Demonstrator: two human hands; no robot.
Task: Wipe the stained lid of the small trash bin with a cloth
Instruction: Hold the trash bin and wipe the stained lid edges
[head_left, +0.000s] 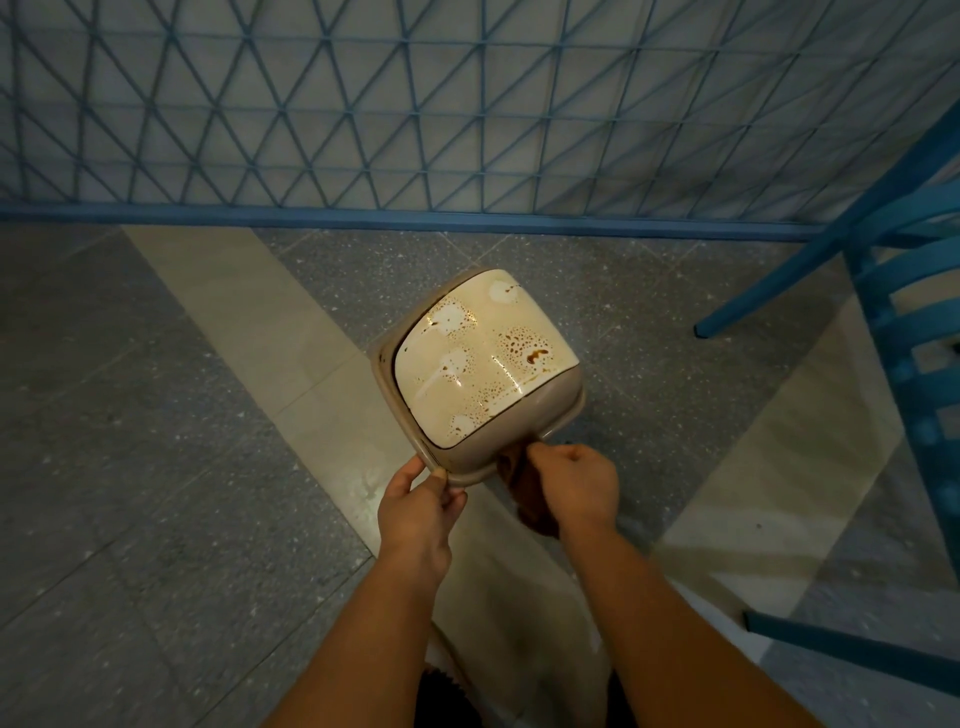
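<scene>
A small beige trash bin (563, 402) stands on the floor in the middle of the view. Its cream lid (483, 358) is wet and spotted with brown stains and drips. My left hand (418, 504) pinches the bin's near rim at its left corner. My right hand (574, 486) is closed at the near rim's right side, over a dark brown shape below it; I cannot tell what that shape is. No cloth is clearly visible.
A blue metal mesh fence (415, 114) with a blue base rail runs across the back. A blue chair (893, 291) stands at the right, its legs reaching toward the bin. The floor is grey speckled stone with pale strips (249, 312).
</scene>
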